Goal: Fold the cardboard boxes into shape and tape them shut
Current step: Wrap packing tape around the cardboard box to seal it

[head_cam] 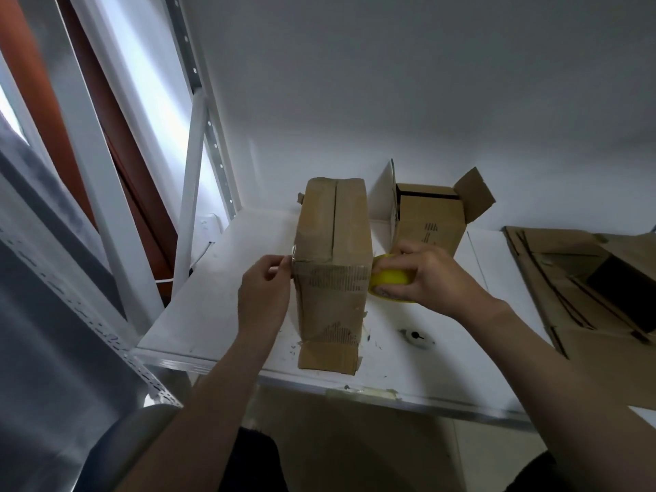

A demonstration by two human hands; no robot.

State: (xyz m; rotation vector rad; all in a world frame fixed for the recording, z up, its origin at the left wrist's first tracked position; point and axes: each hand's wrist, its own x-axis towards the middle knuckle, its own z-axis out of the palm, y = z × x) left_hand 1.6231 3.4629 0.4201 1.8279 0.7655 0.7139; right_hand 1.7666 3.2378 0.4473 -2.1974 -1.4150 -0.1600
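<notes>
A tall folded cardboard box stands on the white table, its closed flaps facing up and away. A strip of clear tape runs across its near face at mid height. My left hand pinches the tape's free end at the box's left edge. My right hand grips a yellow tape roll pressed against the box's right edge.
A smaller open box with raised flaps stands behind, at the right. Flattened cardboard sheets lie at the far right of the table. White shelf posts rise at the left. A small dark hole marks the tabletop near its front edge.
</notes>
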